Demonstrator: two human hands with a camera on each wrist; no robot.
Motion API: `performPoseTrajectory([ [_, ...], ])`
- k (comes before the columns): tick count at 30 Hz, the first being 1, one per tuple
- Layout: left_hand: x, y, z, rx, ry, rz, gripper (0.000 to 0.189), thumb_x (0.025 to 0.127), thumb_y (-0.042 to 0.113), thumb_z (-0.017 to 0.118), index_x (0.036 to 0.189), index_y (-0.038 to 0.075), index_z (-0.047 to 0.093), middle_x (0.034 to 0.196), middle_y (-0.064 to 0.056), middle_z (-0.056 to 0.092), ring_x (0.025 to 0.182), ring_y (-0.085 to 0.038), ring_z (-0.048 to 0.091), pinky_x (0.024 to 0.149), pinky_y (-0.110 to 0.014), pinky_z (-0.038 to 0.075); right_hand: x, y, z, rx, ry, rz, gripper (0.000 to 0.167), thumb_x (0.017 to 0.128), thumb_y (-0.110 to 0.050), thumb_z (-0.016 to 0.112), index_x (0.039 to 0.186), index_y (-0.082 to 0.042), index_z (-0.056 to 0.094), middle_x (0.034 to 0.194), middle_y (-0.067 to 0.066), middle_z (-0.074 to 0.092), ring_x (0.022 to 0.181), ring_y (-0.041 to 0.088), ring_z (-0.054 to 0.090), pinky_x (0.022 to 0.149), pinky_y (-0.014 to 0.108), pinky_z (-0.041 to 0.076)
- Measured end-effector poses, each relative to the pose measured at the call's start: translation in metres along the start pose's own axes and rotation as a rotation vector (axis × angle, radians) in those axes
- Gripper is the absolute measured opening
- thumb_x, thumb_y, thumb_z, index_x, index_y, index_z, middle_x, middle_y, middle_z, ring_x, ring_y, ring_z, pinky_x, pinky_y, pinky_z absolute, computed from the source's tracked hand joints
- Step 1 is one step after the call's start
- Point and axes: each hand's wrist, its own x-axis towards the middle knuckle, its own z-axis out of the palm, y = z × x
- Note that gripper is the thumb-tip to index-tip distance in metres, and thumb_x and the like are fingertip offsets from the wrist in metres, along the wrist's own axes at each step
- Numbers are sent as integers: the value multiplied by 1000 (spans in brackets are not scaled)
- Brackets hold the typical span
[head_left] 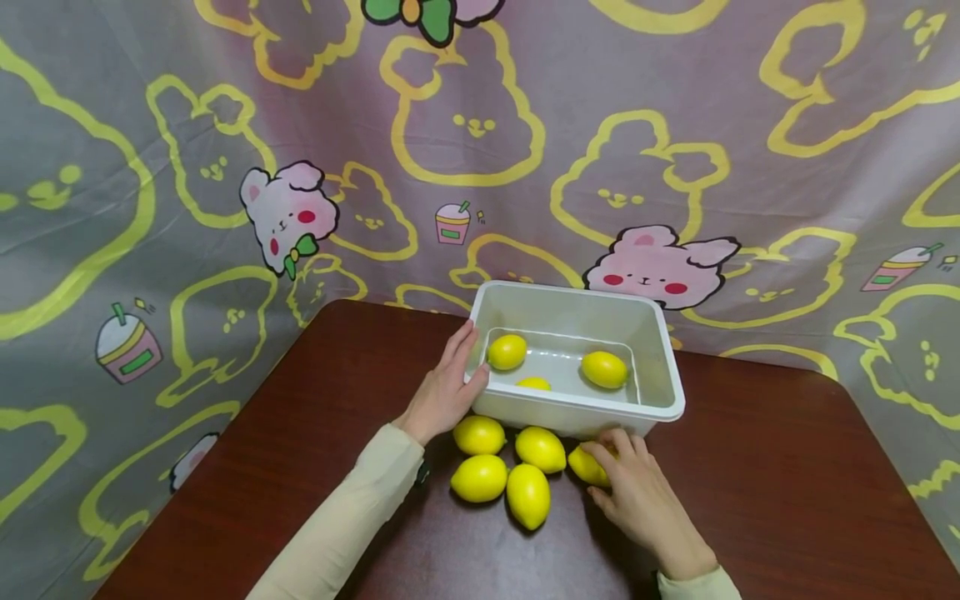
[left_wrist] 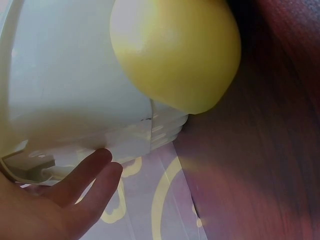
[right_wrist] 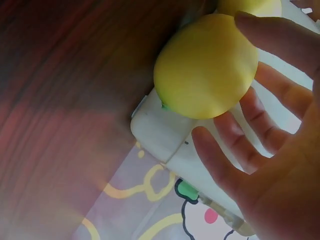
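Note:
My right hand [head_left: 637,493] holds a yellow lemon [right_wrist: 205,67] at the front of a white plastic bin [head_left: 577,412]. The thumb lies against one side of this lemon and the fingers reach behind it, by the bin's front wall. At the bin's left end, my left hand [head_left: 444,387] rests with its fingers [left_wrist: 95,175] fairly straight along the outer wall and the thumb at the front corner. Inside the bin lie three lemons: one at left [head_left: 507,352], one at right [head_left: 604,369], and one partly hidden by the front wall [head_left: 534,384].
Several more lemons [head_left: 528,495] lie close together on the dark brown table [head_left: 757,467], in front of the bin and between the hands. A patterned curtain [head_left: 517,92] hangs behind the table and on both sides, near the bin's back.

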Motion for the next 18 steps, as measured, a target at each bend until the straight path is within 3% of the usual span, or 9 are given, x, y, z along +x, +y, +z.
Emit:
performPoseTrajectory([
  [10, -1, 1, 1, -1, -2, -4, 63, 101, 41, 42, 156, 13, 25, 161, 8, 14, 66, -20, 57, 81, -42, 52, -1, -2, 4, -27, -18, 4, 52, 58, 4, 83, 104, -12, 65, 106, 6, 53, 93, 34, 48, 67, 44, 44],
  [18, 0, 1, 1, -1, 19, -3, 61, 101, 31, 48, 155, 13, 27, 160, 8, 16, 79, -26, 61, 86, -45, 50, -3, -3, 1, -27, -40, 10, 51, 59, 3, 83, 104, -13, 65, 106, 6, 54, 94, 35, 48, 66, 44, 44],
])
